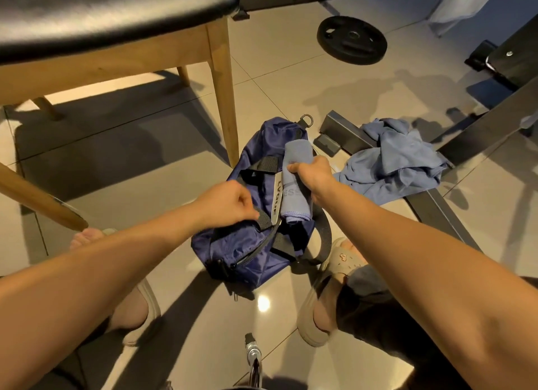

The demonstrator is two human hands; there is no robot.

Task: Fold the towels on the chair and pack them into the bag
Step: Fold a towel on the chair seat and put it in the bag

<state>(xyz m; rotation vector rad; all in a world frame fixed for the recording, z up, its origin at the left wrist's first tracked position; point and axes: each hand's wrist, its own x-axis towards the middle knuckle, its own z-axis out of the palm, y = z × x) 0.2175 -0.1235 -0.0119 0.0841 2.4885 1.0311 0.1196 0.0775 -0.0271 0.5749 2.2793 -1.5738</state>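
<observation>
Two hands low over the floor, apart, each closed on something. Right hand (313,175) grips a folded towel (295,156), light blue and rolled into a thick bundle, around its middle. The bundle stands nearly upright, lower end at the mouth of the bag, upper end sticking out past the knuckles. Left hand (230,203), just left of it, fingers curled, pinches a black strap (263,220) at the bag's near edge; slightly blurred. Bag (247,253), navy and soft, lies on the tiled floor (291,78) directly beneath both hands, zip open, with a grey lettered band showing between the hands. Second towel (401,162), same blue, is crumpled in a heap on the floor right of the right hand, partly over a dark metal frame (436,203). Chair (224,92), wooden legs and black seat, stands beyond and left of the left hand, one leg just beside the bag. Weight plate (352,40) lies flat on the floor well beyond the right hand. Beige sandal (340,258) on the person's foot, below the right hand, just beside the bag.
</observation>
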